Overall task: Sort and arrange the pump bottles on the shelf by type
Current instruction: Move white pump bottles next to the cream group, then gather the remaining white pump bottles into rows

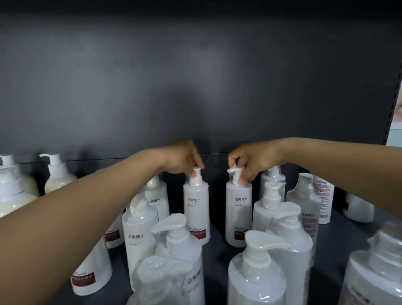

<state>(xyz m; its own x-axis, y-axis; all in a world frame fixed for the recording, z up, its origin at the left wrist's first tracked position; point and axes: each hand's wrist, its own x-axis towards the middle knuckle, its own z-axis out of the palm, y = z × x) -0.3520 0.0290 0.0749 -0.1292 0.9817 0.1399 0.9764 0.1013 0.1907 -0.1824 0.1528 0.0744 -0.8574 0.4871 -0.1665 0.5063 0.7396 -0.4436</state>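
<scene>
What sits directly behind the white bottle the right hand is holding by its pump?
Bare dark shelf and the dark back panel show behind the bottle. The right hand covers the spot just right of its pump.

Pump bottles grouped on a shelf (223, 255), two of them held at the middle.

The left hand (184, 156) is placed on the pump of one bottle (196, 212); the right hand (248, 161) is placed on its neighbour (238, 215) just to the right. More bottles are crowded in front and on both sides, and three rounder bottles (58, 174) are set apart at the far left.
</scene>
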